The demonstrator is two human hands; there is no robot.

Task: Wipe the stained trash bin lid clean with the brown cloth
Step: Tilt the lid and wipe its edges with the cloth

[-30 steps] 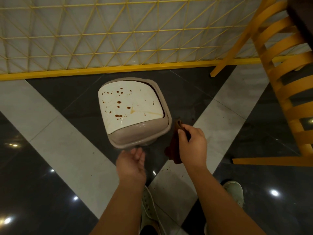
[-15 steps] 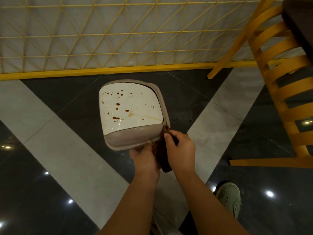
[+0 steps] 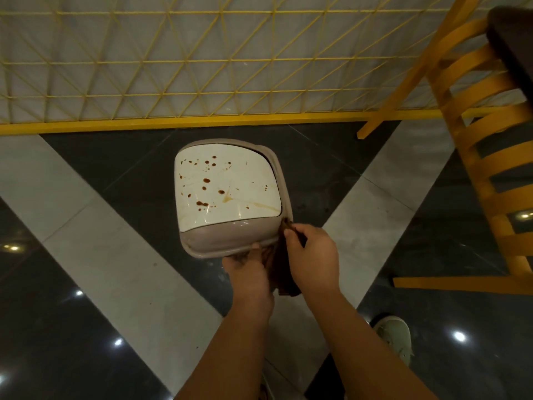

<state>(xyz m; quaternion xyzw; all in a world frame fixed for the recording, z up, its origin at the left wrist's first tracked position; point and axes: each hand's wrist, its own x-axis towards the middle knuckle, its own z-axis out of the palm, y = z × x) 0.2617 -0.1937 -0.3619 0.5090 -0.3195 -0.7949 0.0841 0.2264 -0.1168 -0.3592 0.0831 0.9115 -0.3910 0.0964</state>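
1. Since a second ago the left hand (image 3: 250,268) has come forward from mid-air to the near rim of the trash bin (image 3: 230,241), and the right hand (image 3: 313,256) has brought the brown cloth (image 3: 284,274) in against the bin's near right corner.
2. The trash bin lid (image 3: 227,183) sits shut on the bin, which stands on the floor (image 3: 121,269) just in front of the person; brown spots and a long streak are all over its white top, so no wiping has begun.
3. The cloth hangs between the two hands. The right hand pinches its upper edge at the rim; the left hand's fingers curl around its other side, touching the rim.
4. My reading: the hands are arranging the cloth for a first pass, so the task is at its start.
5. The bin's inside is hidden by the lid; its contents cannot be told.
6. Beyond it stand a yellow lattice fence (image 3: 202,67) and a yellow chair (image 3: 476,140).
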